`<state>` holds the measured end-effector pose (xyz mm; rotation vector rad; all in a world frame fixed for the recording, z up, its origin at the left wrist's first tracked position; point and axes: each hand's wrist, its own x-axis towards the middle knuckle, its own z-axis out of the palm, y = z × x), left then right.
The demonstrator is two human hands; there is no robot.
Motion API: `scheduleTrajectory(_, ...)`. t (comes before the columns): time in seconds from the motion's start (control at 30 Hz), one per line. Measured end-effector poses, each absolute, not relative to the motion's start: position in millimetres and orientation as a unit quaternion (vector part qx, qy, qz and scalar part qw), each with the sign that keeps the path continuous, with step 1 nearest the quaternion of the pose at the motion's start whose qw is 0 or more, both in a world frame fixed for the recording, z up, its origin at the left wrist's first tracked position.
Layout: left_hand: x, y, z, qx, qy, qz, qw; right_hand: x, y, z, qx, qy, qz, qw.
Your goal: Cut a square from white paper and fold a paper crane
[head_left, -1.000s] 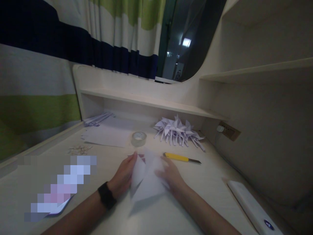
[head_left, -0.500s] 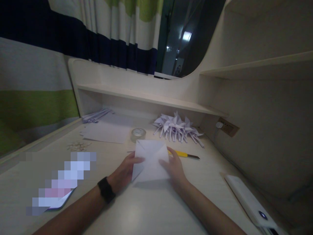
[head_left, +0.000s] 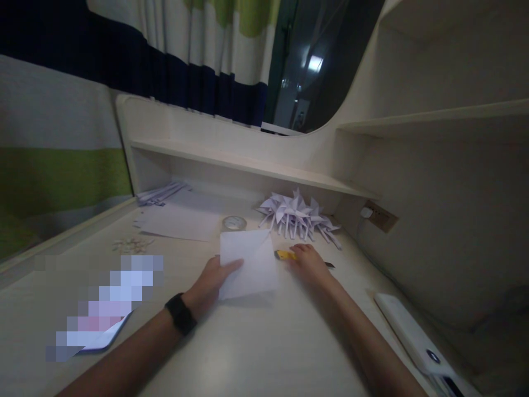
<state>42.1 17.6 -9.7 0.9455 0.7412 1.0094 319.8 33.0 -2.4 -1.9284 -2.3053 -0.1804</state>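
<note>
My left hand [head_left: 217, 278] holds a folded square of white paper [head_left: 250, 267] by its left edge, thumb on top and fingers underneath. The paper is tilted above the desk, with faint creases near its top right corner. To its right, my right hand [head_left: 308, 264] is closed over a yellow utility knife [head_left: 284, 255], slightly blurred. The knife's yellow end shows left of the fingers and its dark tip on the right; the middle is hidden. Just behind the paper lies a roll of clear tape [head_left: 233, 223].
Several paper pinwheels [head_left: 295, 212] are piled at the back. Paper sheets [head_left: 182, 218] and rolled paper sticks [head_left: 161, 193] lie back left, near small whitish pieces [head_left: 132, 246]. A phone [head_left: 103, 339], partly pixelated, is at left. A white device [head_left: 409, 331] stands right, below a wall socket [head_left: 380, 216].
My right hand has let go of the paper and moved right, onto the utility knife. My left hand keeps the paper, which has shifted slightly left and turned.
</note>
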Motion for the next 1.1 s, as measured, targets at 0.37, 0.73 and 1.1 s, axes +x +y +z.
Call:
scheduleTrajectory(0.37,37.0,20.5,-8.8,0.43,0.347,0.487,0.676,311.9,46.2,7.5,-0.641,-0.752,-0.104,-0.112)
scheduleTrajectory(0.73,39.2,22.5,-8.0,0.445,0.423,0.513,0.599,310.6,5.7,77.4,-0.596,-0.739,-0.082,0.303)
scheduleTrajectory(1.1,42.6,19.8,-3.5,0.431,0.479,0.524,0.557,238.7,-52.3,15.3,-0.383,-0.646,0.126,0.648)
